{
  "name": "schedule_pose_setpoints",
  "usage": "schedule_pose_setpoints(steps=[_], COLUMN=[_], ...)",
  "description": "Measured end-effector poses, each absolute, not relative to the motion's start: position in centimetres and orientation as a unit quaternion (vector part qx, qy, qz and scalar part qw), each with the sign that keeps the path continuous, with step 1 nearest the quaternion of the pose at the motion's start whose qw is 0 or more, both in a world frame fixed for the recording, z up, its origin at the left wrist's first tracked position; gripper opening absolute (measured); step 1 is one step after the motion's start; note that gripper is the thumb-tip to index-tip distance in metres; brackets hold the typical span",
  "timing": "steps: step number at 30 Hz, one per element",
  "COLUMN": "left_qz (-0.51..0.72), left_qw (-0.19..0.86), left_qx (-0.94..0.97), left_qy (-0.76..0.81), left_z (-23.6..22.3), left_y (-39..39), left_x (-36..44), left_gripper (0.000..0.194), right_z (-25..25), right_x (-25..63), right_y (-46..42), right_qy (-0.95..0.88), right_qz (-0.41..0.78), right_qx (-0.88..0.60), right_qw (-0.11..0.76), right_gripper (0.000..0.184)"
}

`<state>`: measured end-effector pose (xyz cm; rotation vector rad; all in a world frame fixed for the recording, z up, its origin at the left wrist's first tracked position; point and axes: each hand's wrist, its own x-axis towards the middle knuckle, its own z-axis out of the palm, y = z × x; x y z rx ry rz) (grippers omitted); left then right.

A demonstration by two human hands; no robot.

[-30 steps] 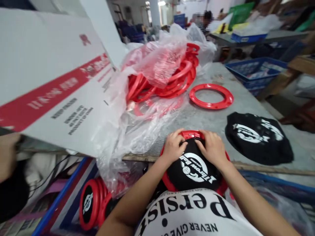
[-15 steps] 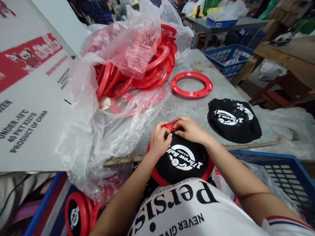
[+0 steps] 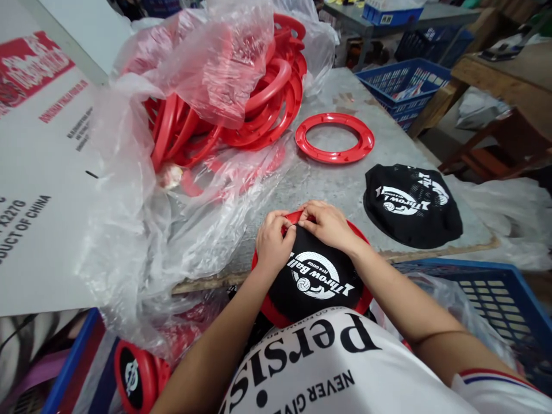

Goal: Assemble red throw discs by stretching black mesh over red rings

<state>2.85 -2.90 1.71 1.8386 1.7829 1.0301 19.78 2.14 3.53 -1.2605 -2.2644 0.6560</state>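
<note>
Against my lap and the table's front edge leans a red plastic ring [image 3: 365, 300] with black printed fabric [image 3: 328, 270] stretched across it. My left hand [image 3: 276, 238] grips the far rim, thumb pressed on the fabric's edge. Close beside it, my right hand [image 3: 325, 224] pinches the fabric at the same rim, fingers curled over the ring. Further back on the table lies a bare red ring [image 3: 334, 156]. To the right, a stack of black printed fabric covers [image 3: 411, 210] rests near the table edge.
A clear plastic bag [image 3: 241, 75] spills a heap of red rings [image 3: 280, 109] on the grey table [image 3: 323, 184]. A white carton [image 3: 43, 190] stands left. Finished-looking red discs [image 3: 133, 374] sit low left. A blue crate [image 3: 487, 282] is at lower right, another blue crate [image 3: 401, 86] behind.
The fabric's far edge is drawn nearer the red rim, and more of the ring shows at the right. Both hands stay at the far rim. The view has shifted slightly.
</note>
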Motion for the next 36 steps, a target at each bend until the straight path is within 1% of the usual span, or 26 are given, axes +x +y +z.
schedule_pose_setpoints(steps=[10,17,36], left_qz=[0.355,0.350,0.354], left_qw=[0.180,0.180,0.178], left_qx=[0.656,0.652,0.657], left_qy=[0.641,0.648,0.641], left_z=[1.49,1.55,1.45], left_y=[-2.77,-2.69,-2.87], left_x=[2.93,3.08,2.94], left_gripper=[0.009,0.010,0.009], right_z=[3.18,3.21,2.78], right_x=[19.51,19.23,19.47], right_y=[1.99,1.76,1.74], right_qy=[-0.818,-0.815,-0.816], right_qz=[0.216,0.202,0.203], right_qx=[-0.486,-0.491,-0.477], right_qw=[0.219,0.233,0.255], right_gripper=[0.010,0.015,0.016])
